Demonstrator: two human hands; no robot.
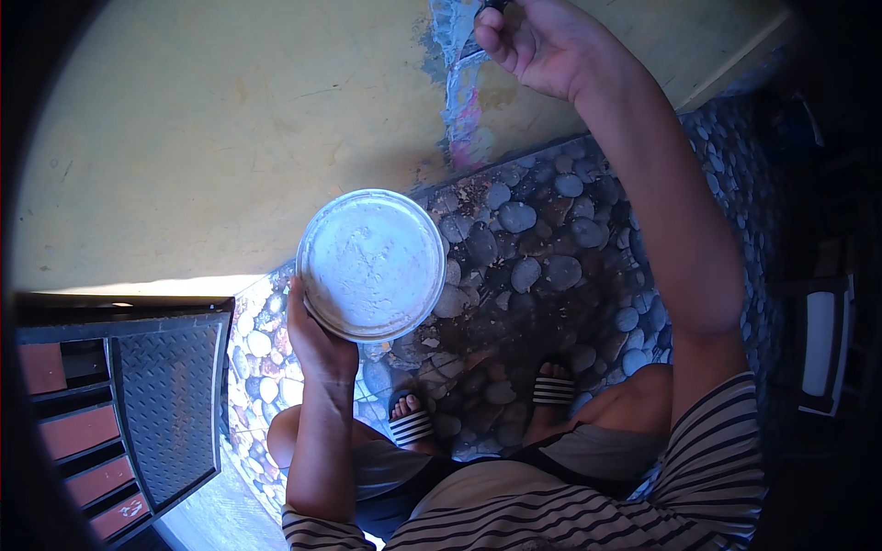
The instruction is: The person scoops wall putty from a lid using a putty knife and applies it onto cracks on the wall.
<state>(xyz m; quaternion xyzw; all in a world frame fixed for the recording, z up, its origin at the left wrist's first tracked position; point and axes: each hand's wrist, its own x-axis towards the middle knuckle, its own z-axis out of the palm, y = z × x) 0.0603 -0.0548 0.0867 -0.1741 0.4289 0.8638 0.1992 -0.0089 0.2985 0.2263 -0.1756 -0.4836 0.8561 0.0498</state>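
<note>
Fingers of the right hand [540,53] are curled closely around a dark object [493,5], partly cut off by the frame's upper edge, beside a patched strip [462,101] of the yellowish wall [230,110]. The right forearm is raised diagonally at upper right. Left of centre, a round shallow dish [372,266], coated in whitish paste, is gripped at its rim by the left hand [317,342], whose fingertips are hidden; its forearm is held nearly vertical.

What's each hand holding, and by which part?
Left grip: dish, by its lower-left rim. Right grip: a dark thing, mostly out of view; held part unclear.
</note>
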